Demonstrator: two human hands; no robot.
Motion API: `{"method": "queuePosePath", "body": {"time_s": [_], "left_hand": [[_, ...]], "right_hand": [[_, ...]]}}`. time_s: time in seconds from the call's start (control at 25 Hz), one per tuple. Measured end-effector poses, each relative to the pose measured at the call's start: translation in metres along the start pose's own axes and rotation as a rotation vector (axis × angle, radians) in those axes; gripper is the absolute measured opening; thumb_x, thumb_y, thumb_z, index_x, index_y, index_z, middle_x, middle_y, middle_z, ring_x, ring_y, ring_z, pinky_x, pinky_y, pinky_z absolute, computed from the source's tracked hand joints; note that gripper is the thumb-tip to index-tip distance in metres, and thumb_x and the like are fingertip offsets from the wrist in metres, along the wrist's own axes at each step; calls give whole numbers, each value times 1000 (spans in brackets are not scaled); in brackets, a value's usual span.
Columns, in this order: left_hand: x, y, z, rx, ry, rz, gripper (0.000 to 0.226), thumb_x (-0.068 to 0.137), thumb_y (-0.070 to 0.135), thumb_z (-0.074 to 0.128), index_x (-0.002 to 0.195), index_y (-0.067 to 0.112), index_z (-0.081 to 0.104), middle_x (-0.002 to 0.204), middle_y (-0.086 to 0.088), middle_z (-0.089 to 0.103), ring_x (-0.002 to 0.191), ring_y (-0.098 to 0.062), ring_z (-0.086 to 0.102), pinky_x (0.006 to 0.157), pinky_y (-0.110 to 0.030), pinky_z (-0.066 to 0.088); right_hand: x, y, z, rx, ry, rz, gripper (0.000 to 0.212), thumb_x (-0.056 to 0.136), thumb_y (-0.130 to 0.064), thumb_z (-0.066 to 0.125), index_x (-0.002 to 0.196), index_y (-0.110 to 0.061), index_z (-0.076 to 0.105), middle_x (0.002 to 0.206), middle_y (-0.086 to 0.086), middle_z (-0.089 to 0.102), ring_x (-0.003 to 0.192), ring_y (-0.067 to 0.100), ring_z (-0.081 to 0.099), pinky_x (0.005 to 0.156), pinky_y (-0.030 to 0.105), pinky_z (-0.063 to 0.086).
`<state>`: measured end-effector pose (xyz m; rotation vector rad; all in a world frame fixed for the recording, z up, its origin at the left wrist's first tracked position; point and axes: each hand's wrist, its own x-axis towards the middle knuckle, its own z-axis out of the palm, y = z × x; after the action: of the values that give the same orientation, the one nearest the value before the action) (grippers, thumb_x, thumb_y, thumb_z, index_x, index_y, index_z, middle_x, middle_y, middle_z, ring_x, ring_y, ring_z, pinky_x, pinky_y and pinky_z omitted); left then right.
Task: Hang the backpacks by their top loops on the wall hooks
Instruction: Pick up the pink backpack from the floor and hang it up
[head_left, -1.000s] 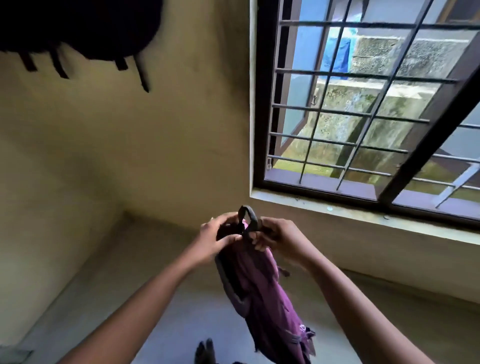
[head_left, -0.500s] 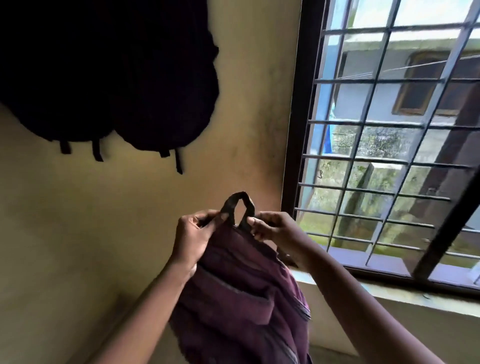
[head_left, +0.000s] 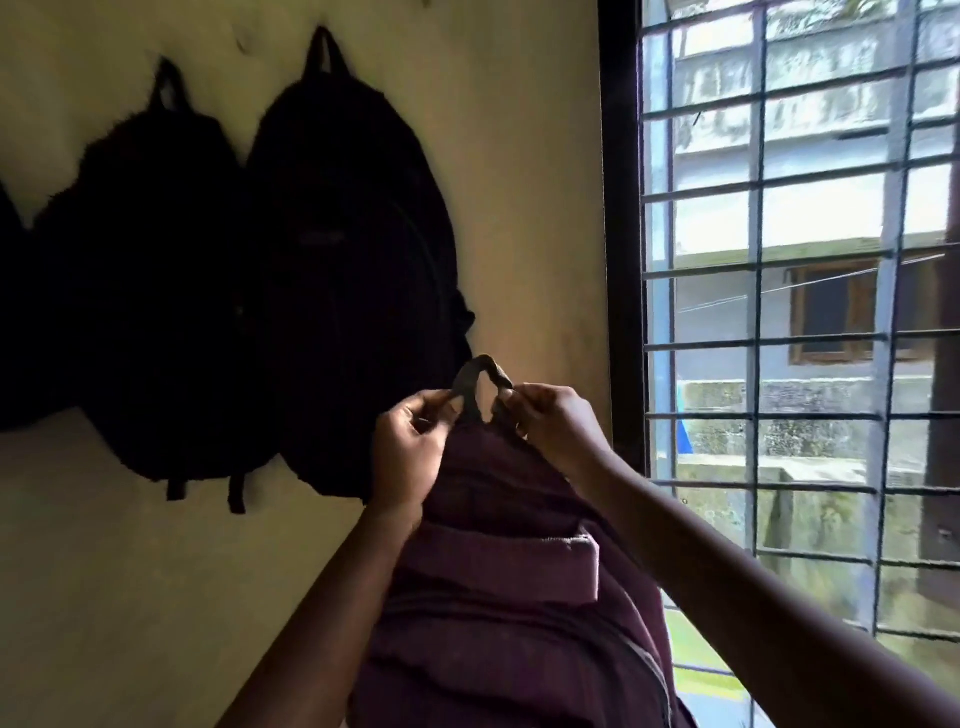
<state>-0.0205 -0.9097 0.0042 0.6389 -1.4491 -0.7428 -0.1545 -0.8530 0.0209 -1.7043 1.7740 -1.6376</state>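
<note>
I hold a purple backpack up in front of the wall. Its dark top loop stands upright between my hands. My left hand pinches the loop's left base and my right hand pinches its right base. Two black backpacks hang by their top loops on the wall: one just left of my hands, another further left. The hooks themselves are hidden behind the loops. A pale peg-like spot shows on the wall above them.
A barred window with a dark frame fills the right side, close to my right arm. A third dark shape hangs at the far left edge. Bare yellowish wall lies between the nearest black backpack and the window frame.
Both hands have raised the purple backpack from near the floor up to the height of the hanging black backpacks. My view has tilted up, so both hanging bags show in full.
</note>
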Motion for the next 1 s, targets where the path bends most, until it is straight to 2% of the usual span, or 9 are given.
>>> {"method": "queuePosePath", "body": {"time_s": [0.12, 0.24, 0.36, 0.44, 0.6, 0.72, 0.88, 1.0], "left_hand": [[42, 25, 11, 77, 104, 163, 19, 86, 17, 63, 99, 5, 69, 77, 1, 64, 69, -6, 58, 63, -7, 45], [80, 51, 25, 153, 244, 292, 21, 87, 22, 61, 99, 7, 71, 80, 0, 65, 64, 1, 54, 56, -4, 41], [111, 82, 41, 184, 269, 422, 21, 90, 19, 57, 101, 5, 69, 84, 1, 64, 65, 1, 55, 57, -5, 40], [128, 97, 49, 232, 279, 472, 21, 93, 17, 52, 102, 4, 66, 86, 1, 62, 71, -8, 57, 58, -12, 39], [160, 118, 59, 218, 295, 471, 22, 94, 18, 50, 104, 4, 63, 90, -1, 62, 84, -11, 56, 60, -12, 40], [187, 131, 65, 219, 356, 483, 23, 94, 18, 50, 106, 3, 63, 99, -11, 68, 86, -13, 57, 71, -21, 42], [234, 151, 71, 245, 431, 518, 25, 96, 19, 46, 107, 3, 62, 105, -12, 69, 96, -23, 63, 73, -22, 39], [273, 161, 71, 196, 428, 512, 26, 96, 20, 46, 108, 4, 62, 110, -12, 68, 102, -25, 62, 80, -27, 43]], "right_hand": [[42, -30, -13, -10, 88, -123, 29, 90, -30, 52, 85, -11, 73, 85, 14, 72, 79, 28, 62, 70, 32, 48], [83, -57, -31, -80, 135, -220, 28, 90, -30, 51, 91, -15, 74, 91, 13, 74, 90, 30, 65, 82, 37, 52], [117, -80, -51, -72, 196, -291, 26, 89, -30, 52, 92, -18, 75, 90, 11, 74, 88, 29, 67, 77, 34, 51], [134, -91, -60, -91, 214, -350, 26, 89, -30, 52, 90, -18, 75, 88, 9, 75, 85, 27, 67, 73, 32, 50], [168, -110, -71, -98, 211, -443, 25, 88, -28, 53, 85, -19, 75, 88, 8, 75, 83, 26, 67, 69, 30, 49], [198, -125, -77, -104, 221, -495, 23, 88, -27, 55, 87, -19, 76, 88, 6, 76, 81, 22, 67, 61, 27, 45], [246, -153, -86, -166, 253, -571, 25, 89, -28, 56, 89, -14, 76, 87, 11, 75, 83, 26, 69, 69, 29, 52], [278, -173, -90, -220, 297, -606, 23, 89, -26, 55, 90, -15, 76, 87, 12, 73, 76, 23, 63, 52, 23, 41]]}}
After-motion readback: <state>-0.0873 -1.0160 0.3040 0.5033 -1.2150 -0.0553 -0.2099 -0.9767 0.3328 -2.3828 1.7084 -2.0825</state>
